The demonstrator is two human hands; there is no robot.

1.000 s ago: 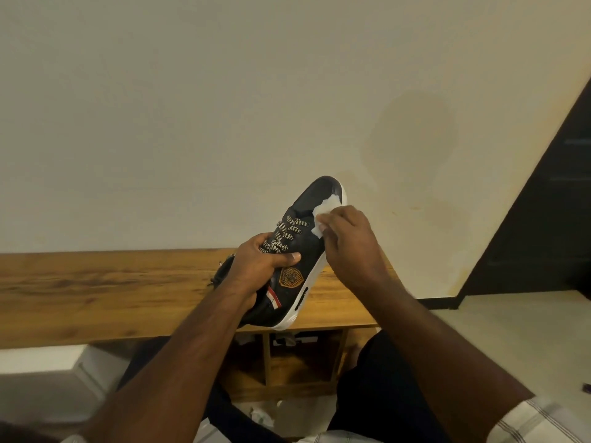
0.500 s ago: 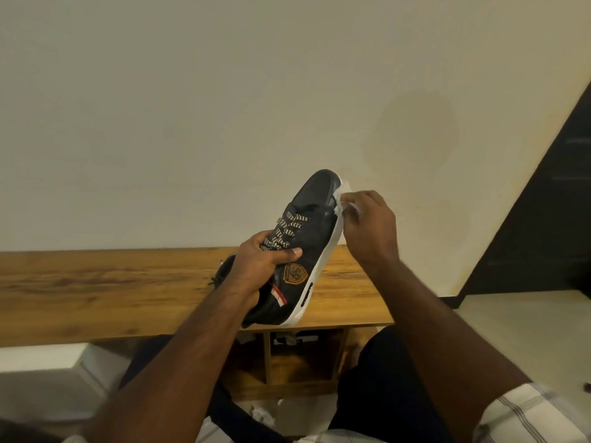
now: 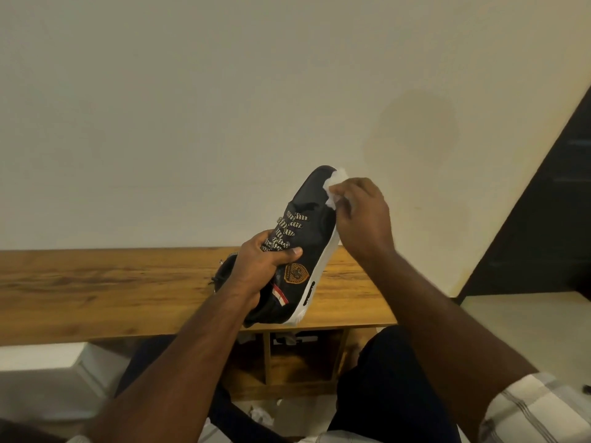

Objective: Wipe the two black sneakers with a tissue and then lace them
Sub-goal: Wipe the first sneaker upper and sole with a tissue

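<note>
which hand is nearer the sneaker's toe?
Right. The right hand presses the tissue against the sneaker toe; the left hand grips mid-shoe at the laces.

Sneaker (image 3: pixel 307 238) above bench (image 3: pixel 112 292); tissue (image 3: pixel 334 187) on its toe.

Wooden bench (image 3: pixel 96 289), second sneaker (image 3: pixel 225 273) atop.

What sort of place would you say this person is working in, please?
Probably a home entryway or hall: a low wooden bench with shoe cubbies beneath stands against a plain painted wall, and the person sits before it wiping a black sneaker with a tissue.
</note>
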